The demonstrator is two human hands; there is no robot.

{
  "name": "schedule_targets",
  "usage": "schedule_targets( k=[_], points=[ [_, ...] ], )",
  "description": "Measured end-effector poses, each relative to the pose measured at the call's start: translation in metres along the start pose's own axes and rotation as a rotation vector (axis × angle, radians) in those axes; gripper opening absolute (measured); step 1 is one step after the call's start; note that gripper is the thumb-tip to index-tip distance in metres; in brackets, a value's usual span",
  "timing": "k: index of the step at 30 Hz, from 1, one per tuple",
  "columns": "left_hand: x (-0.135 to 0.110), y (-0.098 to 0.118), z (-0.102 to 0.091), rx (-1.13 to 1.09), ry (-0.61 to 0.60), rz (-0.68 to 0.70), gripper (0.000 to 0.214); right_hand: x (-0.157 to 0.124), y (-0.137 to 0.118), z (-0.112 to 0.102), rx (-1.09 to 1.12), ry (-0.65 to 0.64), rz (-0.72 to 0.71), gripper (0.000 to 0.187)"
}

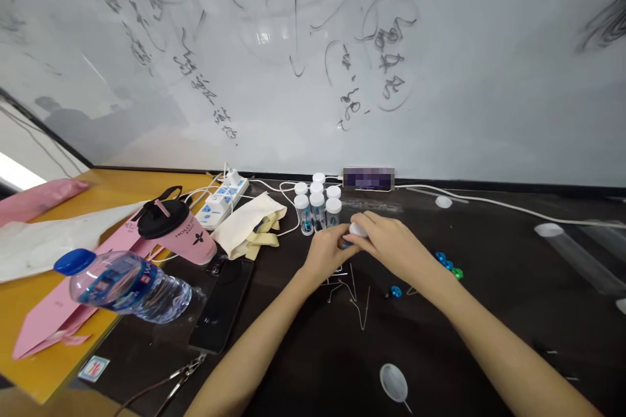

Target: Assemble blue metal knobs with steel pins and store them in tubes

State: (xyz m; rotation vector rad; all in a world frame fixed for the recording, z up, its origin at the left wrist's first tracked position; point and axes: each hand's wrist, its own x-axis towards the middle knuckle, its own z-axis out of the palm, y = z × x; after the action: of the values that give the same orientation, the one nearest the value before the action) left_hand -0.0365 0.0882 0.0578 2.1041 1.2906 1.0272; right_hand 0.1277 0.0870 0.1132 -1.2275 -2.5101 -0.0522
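Note:
Both hands meet over the dark table around a small capped tube. My left hand point(323, 251) is closed round its body, which is mostly hidden; a bit of blue shows between the fingers. My right hand point(388, 241) is closed on the white cap point(358, 229) at its top. Just behind stands a cluster of clear tubes point(317, 215) with white lids and blue bits inside. Bent thin wires point(362, 313) lie below the hands. Near my right forearm are a blue wheel-like piece point(396, 291) and several blue and green pieces point(448, 264).
Left are a water bottle point(130, 287), a pink cup point(180, 234), a black phone point(222, 306), a cream cloth pouch point(249, 225) and a power strip point(222, 202). A white cable point(489, 201) runs along the whiteboard point(293, 111). A loose white disc point(394, 382) lies in front.

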Motion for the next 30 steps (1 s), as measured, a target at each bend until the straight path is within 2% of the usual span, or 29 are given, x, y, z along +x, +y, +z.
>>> schedule_targets(
  k=[3,5,8,11,15,19,24,30],
  points=[
    [0.003,-0.001,-0.013,-0.005,-0.055,0.016,0.014,-0.002,0.002,-0.016,0.087,-0.022,-0.053,0.018],
    [0.006,-0.003,-0.025,-0.033,-0.075,0.009,0.020,-0.004,0.005,-0.029,0.213,0.013,-0.077,0.018],
    [0.010,-0.005,-0.044,-0.100,-0.032,-0.042,0.027,-0.005,0.008,-0.035,0.288,0.059,-0.057,0.021],
    [0.012,-0.005,-0.059,-0.143,0.075,-0.090,0.032,-0.002,0.006,-0.017,0.150,-0.093,-0.021,0.021],
    [0.011,-0.003,-0.071,-0.085,0.214,-0.127,0.033,0.000,-0.003,0.026,0.069,-0.215,-0.112,0.013],
    [0.010,-0.004,-0.073,-0.081,0.239,-0.139,0.032,-0.002,-0.009,0.053,-0.013,-0.302,-0.224,0.015],
    [0.012,-0.007,-0.067,-0.111,0.195,-0.138,0.031,-0.004,-0.010,0.060,-0.088,-0.358,-0.298,0.021],
    [0.013,-0.009,-0.062,-0.095,0.148,-0.166,0.031,-0.006,-0.014,0.061,-0.107,-0.383,-0.302,0.022]
  ],
)
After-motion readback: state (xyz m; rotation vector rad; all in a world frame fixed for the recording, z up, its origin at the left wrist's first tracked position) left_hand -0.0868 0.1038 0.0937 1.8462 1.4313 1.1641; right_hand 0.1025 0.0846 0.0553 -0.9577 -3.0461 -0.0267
